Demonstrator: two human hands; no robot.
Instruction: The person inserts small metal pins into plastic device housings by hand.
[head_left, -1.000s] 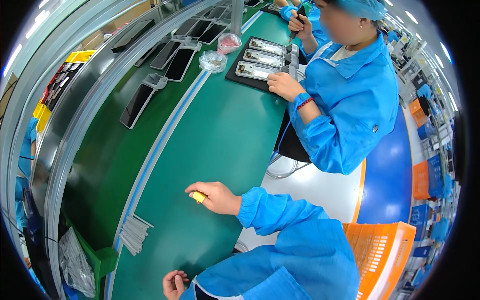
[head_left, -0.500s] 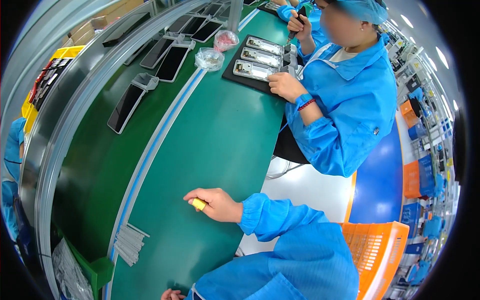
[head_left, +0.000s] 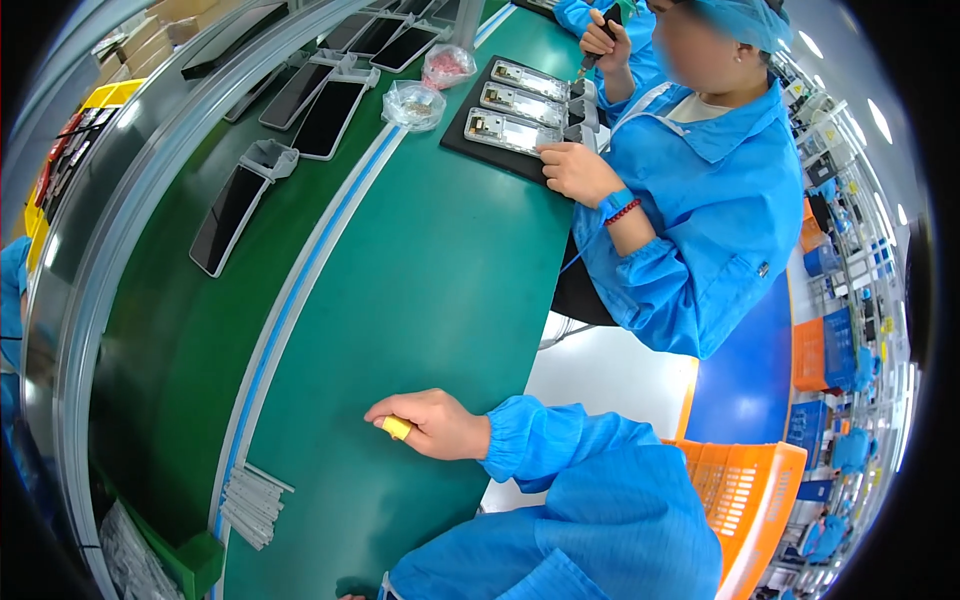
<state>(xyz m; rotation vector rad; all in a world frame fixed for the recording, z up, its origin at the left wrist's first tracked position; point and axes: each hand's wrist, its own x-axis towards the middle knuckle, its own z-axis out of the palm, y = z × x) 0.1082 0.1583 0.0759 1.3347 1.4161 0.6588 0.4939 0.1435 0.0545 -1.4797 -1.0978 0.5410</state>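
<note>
My right hand (head_left: 430,424) hovers over or rests on the green table mat (head_left: 400,290); I cannot tell which. Its fingers reach loosely to the left, a yellow finger cover (head_left: 397,428) wraps the thumb, and nothing shows in its grasp. At the lower edge only a sliver of my left hand (head_left: 352,597) appears, its fingers cut off by the frame. To the left of my hands a bundle of thin, pale grey strips (head_left: 253,505) lies by the white and blue edge strip (head_left: 262,365).
Across the mat a co-worker holds a screwdriver (head_left: 604,36) by a black tray (head_left: 510,158) with several open device housings. Small-parts bags (head_left: 413,106) stand nearby. Devices with dark screens (head_left: 232,215) lie along the green belt. A green bin (head_left: 195,565) stands lower left, an orange crate (head_left: 745,490) right.
The view has shifted slightly. My left hand has slipped further out past the lower edge. My right hand keeps nearly the same pose; the co-worker's screwdriver hand has moved a little.
</note>
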